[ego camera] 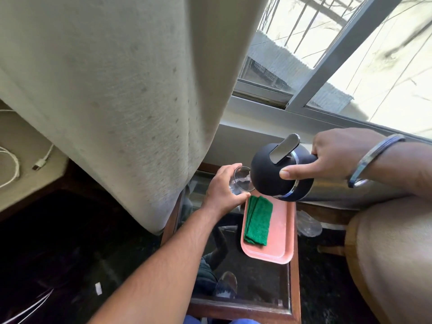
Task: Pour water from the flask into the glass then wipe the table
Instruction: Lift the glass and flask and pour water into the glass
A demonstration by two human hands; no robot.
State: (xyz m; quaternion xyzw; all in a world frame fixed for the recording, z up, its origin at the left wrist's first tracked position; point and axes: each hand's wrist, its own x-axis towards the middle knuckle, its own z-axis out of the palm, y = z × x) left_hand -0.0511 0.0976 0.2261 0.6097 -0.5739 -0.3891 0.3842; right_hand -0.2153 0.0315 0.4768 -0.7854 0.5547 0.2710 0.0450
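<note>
Above the dark glass-topped worktop [257, 284], the right hand [336, 153] gripped a tilted black-lidded steel flask [275, 174], its mouth at a clear drinking glass [243, 181] clasped by the left hand [222, 192]; a folded green cloth [258, 220] lay on a pink tray [278, 244].

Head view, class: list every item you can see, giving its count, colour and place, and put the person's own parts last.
flask: one, dark cap, steel body, tilted over the glass
glass: one, clear, held above the table's far end
cloth: one, green, folded on the tray
tray: one, pink, on the table
table: one, glass top, wood frame, centre
curtain: one, cream, left
cable: one, white, far left
window: one, grey frame, upper right
bangle: one, steel, right wrist
left hand: grips the glass
right hand: holds the flask
</note>
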